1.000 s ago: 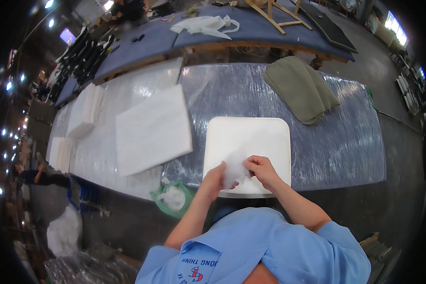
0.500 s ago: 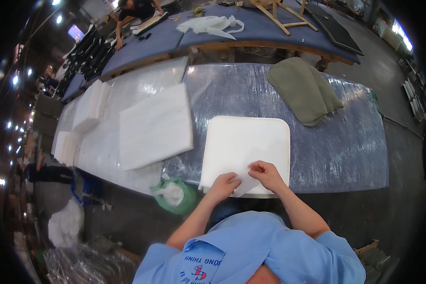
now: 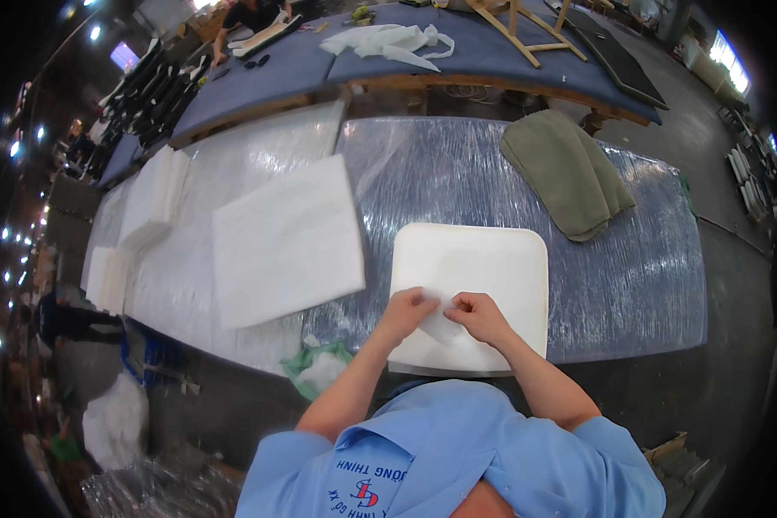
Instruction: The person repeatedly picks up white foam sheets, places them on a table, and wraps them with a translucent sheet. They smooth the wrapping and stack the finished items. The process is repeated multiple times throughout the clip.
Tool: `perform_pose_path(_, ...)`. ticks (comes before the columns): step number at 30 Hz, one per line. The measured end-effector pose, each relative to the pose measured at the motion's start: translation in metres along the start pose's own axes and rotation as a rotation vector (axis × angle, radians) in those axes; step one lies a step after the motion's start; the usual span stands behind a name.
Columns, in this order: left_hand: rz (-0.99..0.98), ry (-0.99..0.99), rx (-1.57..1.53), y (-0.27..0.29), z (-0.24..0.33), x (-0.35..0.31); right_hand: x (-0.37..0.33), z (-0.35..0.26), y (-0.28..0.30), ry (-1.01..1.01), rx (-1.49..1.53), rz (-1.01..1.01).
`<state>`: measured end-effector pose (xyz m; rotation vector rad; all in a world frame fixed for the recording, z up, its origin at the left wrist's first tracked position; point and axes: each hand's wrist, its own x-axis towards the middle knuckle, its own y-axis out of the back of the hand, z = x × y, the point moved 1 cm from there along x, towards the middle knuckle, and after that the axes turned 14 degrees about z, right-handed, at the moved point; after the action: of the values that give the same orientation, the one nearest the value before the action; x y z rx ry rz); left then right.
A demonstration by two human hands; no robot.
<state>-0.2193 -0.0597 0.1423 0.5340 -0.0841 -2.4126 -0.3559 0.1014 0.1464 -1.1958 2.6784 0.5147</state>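
A thin, translucent whitish piece [image 3: 441, 328], like a small plastic sheet or bag, hangs between my hands. My left hand [image 3: 408, 312] pinches one side of it with fingers closed. Close by, the fingers of my right hand [image 3: 478, 316] pinch its other side. Both hands hover over a white, round-cornered square seat pad [image 3: 479, 259] at the near edge of the plastic-wrapped table [image 3: 613, 293]. To the left of the pad lies a large white foam or wadding sheet [image 3: 289, 246].
Folded olive-green cloth [image 3: 568, 173] lies at the table's far right. Stacks of white sheets [image 3: 154, 197] stand at the left. A green bag [image 3: 318, 367] with white stuff sits below the near edge. Beyond, a blue-topped table [image 3: 293, 82] carries a wooden frame [image 3: 527, 34]; a person works there.
My hands have moved slightly up and closer together, still pinching the translucent piece. The seat pad and surroundings appear shifted as the view moves.
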Motion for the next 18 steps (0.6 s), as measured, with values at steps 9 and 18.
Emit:
perform_pose_path(9, -0.012, 0.194, -0.203, 0.011, -0.028, 0.041, 0.044, 0.010, -0.026, -0.312, 0.304, 0.123)
perform_pose_path(18, 0.383, -0.164, 0.184, 0.018, -0.028, 0.139, 0.178, 0.037, -0.052, -0.201, 0.086, 0.245)
